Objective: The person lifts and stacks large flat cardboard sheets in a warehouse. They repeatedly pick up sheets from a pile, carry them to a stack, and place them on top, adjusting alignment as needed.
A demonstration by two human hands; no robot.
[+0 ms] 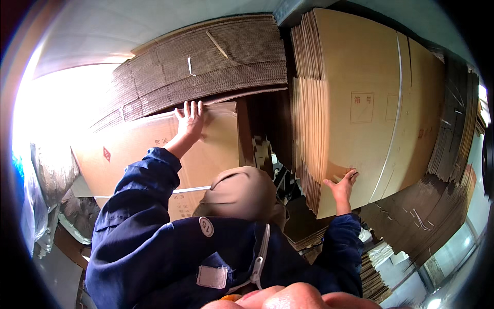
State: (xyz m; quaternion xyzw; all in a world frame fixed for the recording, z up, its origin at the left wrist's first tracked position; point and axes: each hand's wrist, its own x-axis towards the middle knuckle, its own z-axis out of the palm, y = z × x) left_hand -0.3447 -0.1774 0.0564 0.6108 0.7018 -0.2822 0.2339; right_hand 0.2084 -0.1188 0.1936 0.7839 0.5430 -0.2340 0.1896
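Observation:
My left hand (191, 121) lies with fingers spread on the upper edge of a flat cardboard carton bundle (220, 143), which a white strap crosses lower down. My right hand (342, 189) has its thumb and fingers apart at the broad face of a thick stack of flattened cartons (343, 58); whether it presses on the cardboard I cannot tell. A white strap (399, 77) runs along that stack, and printed characters show on its face. My bent knee (243, 193) in tan trousers is against or close to the left bundle.
A large stack of corrugated sheets (216, 58) lies beyond my left hand. Plastic-wrapped material (54, 166) is at the left. A dark gap (270, 116) separates the left bundle from the right stack. More flattened cardboard (420, 216) stands at the right, with loose strap pieces on it.

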